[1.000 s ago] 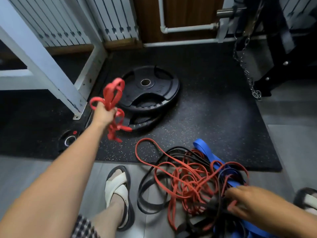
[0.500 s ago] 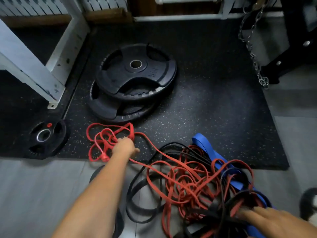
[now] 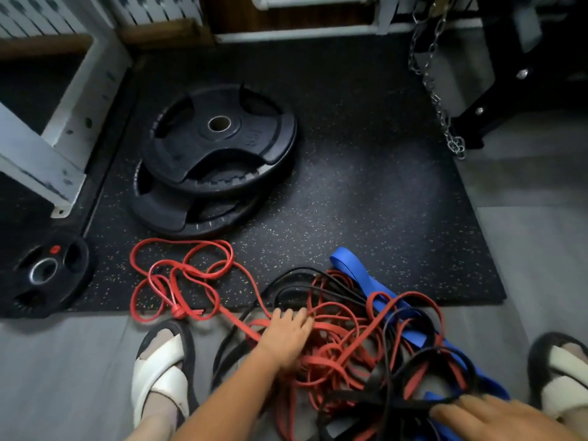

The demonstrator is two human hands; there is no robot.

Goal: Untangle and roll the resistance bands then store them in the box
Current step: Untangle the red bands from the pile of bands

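- I see the band tangle (image 3: 366,338) on the floor, near-centre, btwn both sandals; no single axis.
- Blue band (image 3: 359,275) runs far-left to near-right.
- Loose red band (image 3: 178,275) sprawls left, on the mat (image 3: 350,202) edge.
- Left hand (image 3: 286,335) flat on red strands, fingers together, pointing far.
- Right hand (image 3: 496,415) near-right, fingers spread over black strands; can't tell if gripping.

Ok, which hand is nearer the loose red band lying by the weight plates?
Left. The left hand rests on the tangled pile just right of the loose red band. The right hand is at the pile's far right edge, beyond the blue band.
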